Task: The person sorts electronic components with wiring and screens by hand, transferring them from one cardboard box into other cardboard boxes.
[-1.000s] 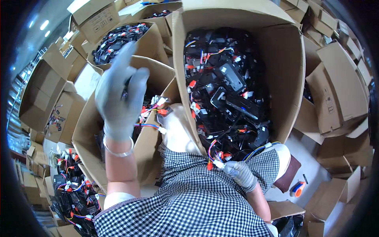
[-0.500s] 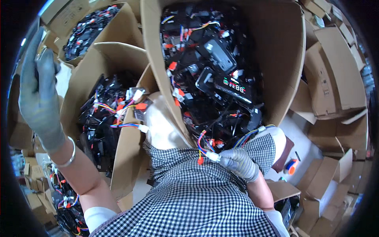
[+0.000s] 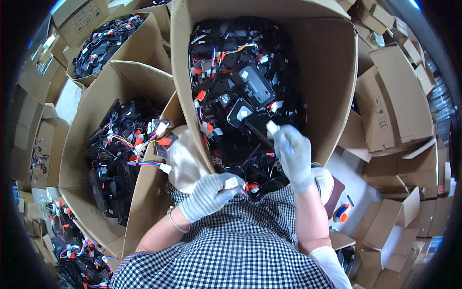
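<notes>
Both my hands wear pale grey knit gloves. My left hand [image 3: 207, 195] is at the near edge of the big carton, closed on a white plug connector [image 3: 231, 183] with coloured wires and a red tab beside it. My right hand [image 3: 292, 156], above the right part of that carton's contents, pinches another white connector [image 3: 272, 127]. Its wire is hard to make out. Beneath it lies a heap of black electronic display units [image 3: 255, 86] with wire leads, in the big cardboard carton [image 3: 332, 72].
At left a second carton [image 3: 79, 159] holds similar black units, wires hanging over its side. A further filled carton [image 3: 156, 45] stands behind it. Flattened and open boxes [image 3: 394, 96] crowd the right. An orange-and-blue tape roll [image 3: 342, 213] lies on the floor at right.
My left hand has come down from the upper left to the carton's near edge and grips a connector. My right hand has risen forward over the units. The lit display now looks dark.
</notes>
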A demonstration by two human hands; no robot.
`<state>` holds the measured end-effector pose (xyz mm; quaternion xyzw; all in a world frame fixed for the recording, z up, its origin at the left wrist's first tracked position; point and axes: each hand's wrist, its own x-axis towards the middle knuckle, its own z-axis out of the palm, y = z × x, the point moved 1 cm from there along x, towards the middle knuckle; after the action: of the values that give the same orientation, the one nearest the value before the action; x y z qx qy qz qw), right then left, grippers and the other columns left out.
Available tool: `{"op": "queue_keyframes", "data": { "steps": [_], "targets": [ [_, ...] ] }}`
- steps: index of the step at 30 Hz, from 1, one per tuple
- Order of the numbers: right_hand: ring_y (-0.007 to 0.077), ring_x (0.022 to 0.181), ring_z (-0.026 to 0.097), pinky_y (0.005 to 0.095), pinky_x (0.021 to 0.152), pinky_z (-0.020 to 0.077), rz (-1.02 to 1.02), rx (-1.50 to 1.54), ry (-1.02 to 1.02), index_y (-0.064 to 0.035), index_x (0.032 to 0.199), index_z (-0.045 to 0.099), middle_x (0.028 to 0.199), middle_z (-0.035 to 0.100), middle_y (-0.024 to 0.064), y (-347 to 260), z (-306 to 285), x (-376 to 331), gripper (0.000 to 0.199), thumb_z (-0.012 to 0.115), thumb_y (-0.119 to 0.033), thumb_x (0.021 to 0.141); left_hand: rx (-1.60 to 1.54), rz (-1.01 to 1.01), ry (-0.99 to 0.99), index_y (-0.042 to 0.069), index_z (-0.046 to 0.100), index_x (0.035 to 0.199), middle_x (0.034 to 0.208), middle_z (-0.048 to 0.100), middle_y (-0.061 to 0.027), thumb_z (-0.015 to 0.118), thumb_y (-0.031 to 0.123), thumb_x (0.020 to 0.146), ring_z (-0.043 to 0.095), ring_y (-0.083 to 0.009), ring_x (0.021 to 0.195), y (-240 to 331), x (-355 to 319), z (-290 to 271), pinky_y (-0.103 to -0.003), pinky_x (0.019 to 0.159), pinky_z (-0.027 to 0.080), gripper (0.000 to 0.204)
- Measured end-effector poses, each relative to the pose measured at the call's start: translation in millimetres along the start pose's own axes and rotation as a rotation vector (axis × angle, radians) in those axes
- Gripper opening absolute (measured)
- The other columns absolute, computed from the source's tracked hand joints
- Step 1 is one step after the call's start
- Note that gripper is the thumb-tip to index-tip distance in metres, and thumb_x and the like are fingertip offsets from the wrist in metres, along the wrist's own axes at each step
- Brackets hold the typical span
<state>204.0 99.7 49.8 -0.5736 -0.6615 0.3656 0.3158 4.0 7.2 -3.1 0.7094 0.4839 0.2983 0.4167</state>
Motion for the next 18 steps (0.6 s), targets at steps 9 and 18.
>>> {"op": "queue_keyframes", "data": {
  "steps": [9, 18],
  "targets": [
    [0.0302, 0.105, 0.057, 0.0430, 0.082, 0.0469, -0.598, -1.136, 0.069, -0.0090, 0.105, 0.067, 0.115, 0.058, 0.0145, 39, 138, 128, 0.026, 0.052, -0.019, 0.085, -0.346, -0.106, -0.007, 0.003, 0.061, 0.113, 0.090, 0.065, -0.0019, 0.056, 0.011, 0.088, 0.059, -0.0095, 0.084, -42, -38, 26, -0.025, 0.077, 0.047, 0.026],
    [0.0285, 0.088, 0.064, 0.0440, 0.070, 0.0502, -0.578, -0.933, -0.567, -0.0141, 0.089, 0.069, 0.091, 0.067, 0.0093, 8, 77, 63, 0.027, 0.048, -0.032, 0.089, -0.462, -0.161, 0.068, 0.009, 0.063, 0.111, 0.091, 0.069, -0.0098, 0.059, 0.014, 0.085, 0.064, -0.0163, 0.080, -12, -40, 11, -0.028, 0.070, 0.050, 0.026]
  ]
}}
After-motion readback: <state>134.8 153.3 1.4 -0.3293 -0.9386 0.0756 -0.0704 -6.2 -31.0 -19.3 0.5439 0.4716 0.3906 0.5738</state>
